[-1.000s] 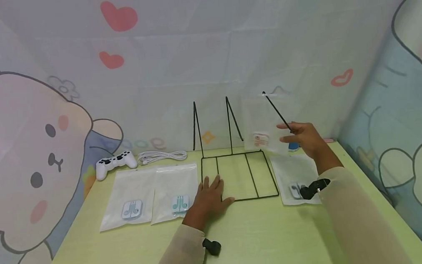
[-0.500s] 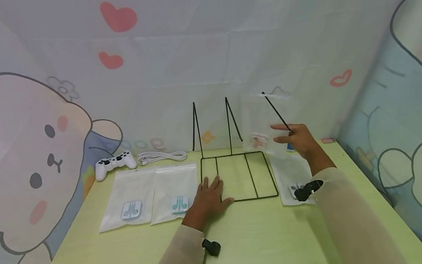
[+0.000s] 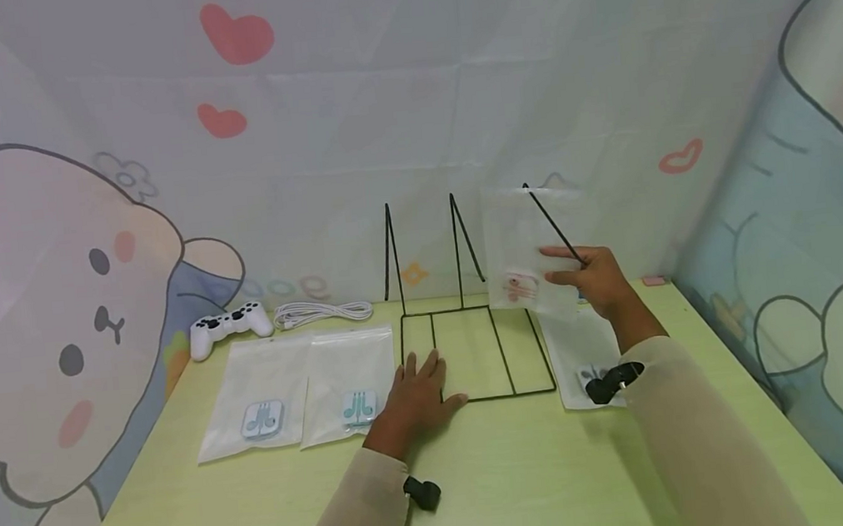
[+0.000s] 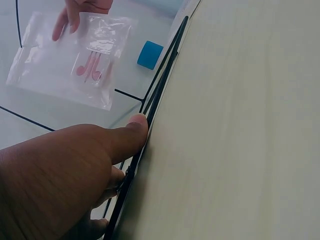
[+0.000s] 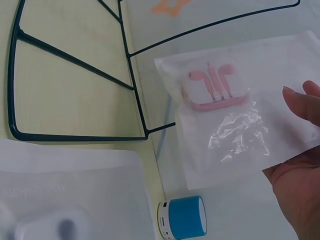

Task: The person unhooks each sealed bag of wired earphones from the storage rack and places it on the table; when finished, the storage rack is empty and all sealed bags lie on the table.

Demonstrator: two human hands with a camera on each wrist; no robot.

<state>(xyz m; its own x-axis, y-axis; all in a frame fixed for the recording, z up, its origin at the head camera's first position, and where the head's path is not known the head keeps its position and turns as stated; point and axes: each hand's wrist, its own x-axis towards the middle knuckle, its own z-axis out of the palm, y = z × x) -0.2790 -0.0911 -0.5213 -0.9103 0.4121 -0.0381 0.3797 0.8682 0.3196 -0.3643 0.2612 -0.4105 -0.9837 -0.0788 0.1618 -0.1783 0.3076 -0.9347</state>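
A black wire display rack stands on the table with upright hooks along its back. My left hand rests on the rack's front left part, fingers spread; in the left wrist view its thumb touches the front bar. A clear plastic bag with pink earphones inside hangs from the right hook. At the right edge of this bag is my right hand, two fingers extended across it. The right wrist view shows the bag's edge between the fingertips and the rest of the hand.
Two bagged earphone sets lie left of the rack, and another bag lies to its right. A white game controller, a coiled white cable and a blue cylinder stand toward the back. A printed cloth hangs behind.
My right hand has shifted left, its fingers now reaching farther over the hanging bag. The bag's lower end has swung slightly forward. My left hand stays in place.
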